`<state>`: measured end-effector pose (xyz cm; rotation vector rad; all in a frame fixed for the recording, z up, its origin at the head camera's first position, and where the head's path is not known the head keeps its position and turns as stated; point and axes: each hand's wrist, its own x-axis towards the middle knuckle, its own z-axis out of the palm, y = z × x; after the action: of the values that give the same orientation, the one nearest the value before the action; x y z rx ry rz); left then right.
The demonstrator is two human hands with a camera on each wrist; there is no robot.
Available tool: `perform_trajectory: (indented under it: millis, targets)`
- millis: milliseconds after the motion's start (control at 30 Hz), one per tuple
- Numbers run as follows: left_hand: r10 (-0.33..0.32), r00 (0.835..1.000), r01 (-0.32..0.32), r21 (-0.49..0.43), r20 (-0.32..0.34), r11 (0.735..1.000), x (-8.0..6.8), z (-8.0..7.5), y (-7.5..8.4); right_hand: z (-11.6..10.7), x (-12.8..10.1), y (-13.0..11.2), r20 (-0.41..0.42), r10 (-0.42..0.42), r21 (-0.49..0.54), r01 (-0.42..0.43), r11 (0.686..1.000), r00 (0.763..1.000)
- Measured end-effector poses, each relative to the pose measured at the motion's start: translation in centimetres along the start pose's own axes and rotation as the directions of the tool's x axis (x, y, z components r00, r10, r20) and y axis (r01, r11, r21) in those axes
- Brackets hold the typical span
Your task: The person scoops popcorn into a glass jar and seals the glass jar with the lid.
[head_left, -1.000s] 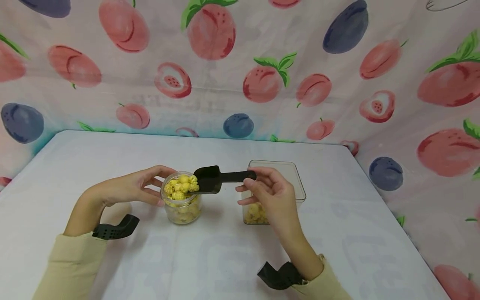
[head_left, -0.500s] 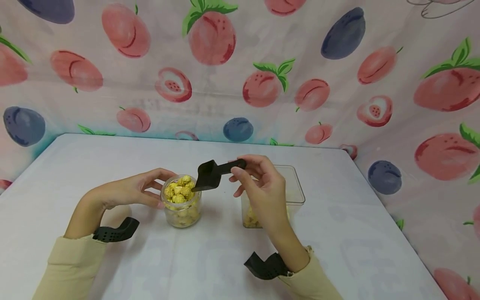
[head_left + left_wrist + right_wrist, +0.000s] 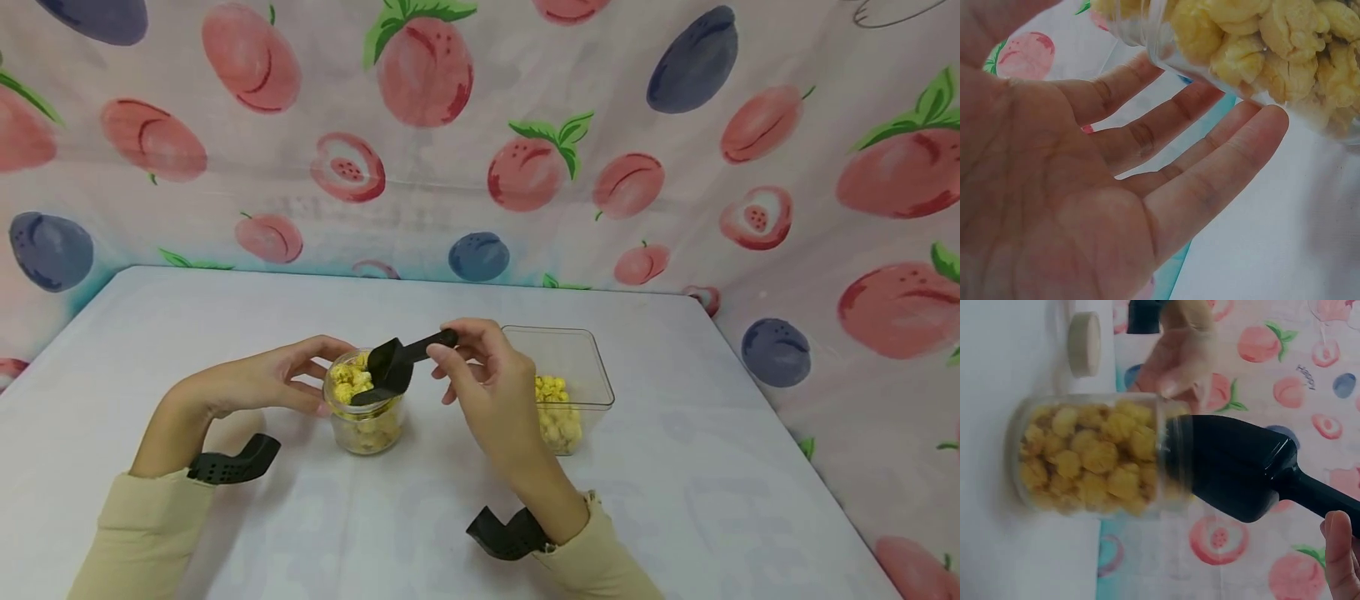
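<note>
A small glass jar [image 3: 364, 414] filled with yellow popcorn stands on the white table [image 3: 225, 333]. My left hand [image 3: 281, 377] holds it, thumb at the far rim and fingers on the near side; the left wrist view shows my fingertips [image 3: 1260, 128] against the jar [image 3: 1254, 44]. My right hand [image 3: 486, 385] pinches the handle of a black scoop [image 3: 392, 369]. The scoop is tipped mouth-down onto the jar's opening. In the right wrist view the scoop [image 3: 1229, 467] meets the jar [image 3: 1091, 456] at its mouth.
A clear square container [image 3: 581, 367] with some yellow popcorn in it stands just right of my right hand. A round cream lid [image 3: 1084, 335] lies on the table behind the jar. Fruit-print cloth [image 3: 480, 133] walls the table at the back and right.
My right hand moved left and tilted the scoop down until its mouth reached the jar's opening. The popcorn in the square container came into view. The left hand stayed on the jar.
</note>
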<state>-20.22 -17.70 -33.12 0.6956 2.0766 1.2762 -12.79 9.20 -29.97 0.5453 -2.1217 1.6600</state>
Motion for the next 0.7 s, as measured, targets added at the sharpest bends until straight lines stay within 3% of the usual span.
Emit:
perform_trajectory:
  millis: [267,533,700]
  targets:
    - [0.027,1.000,-0.027,0.002,0.003,1.000,0.2,0.0,-0.2,-0.9,0.0,-0.3,-0.119,-0.089,0.045,0.094,0.995,0.989]
    - [-0.002,1.000,0.003,0.021,-0.017,1.000,0.1,0.2,-0.2,1.8,-1.0,0.8,-0.006,-0.155,-0.007,0.155,0.988,0.988]
    - [0.008,1.000,-0.008,0.021,-0.009,1.000,0.1,0.2,-0.2,0.7,-0.7,0.4,-0.038,-0.123,0.001,0.123,0.992,0.992]
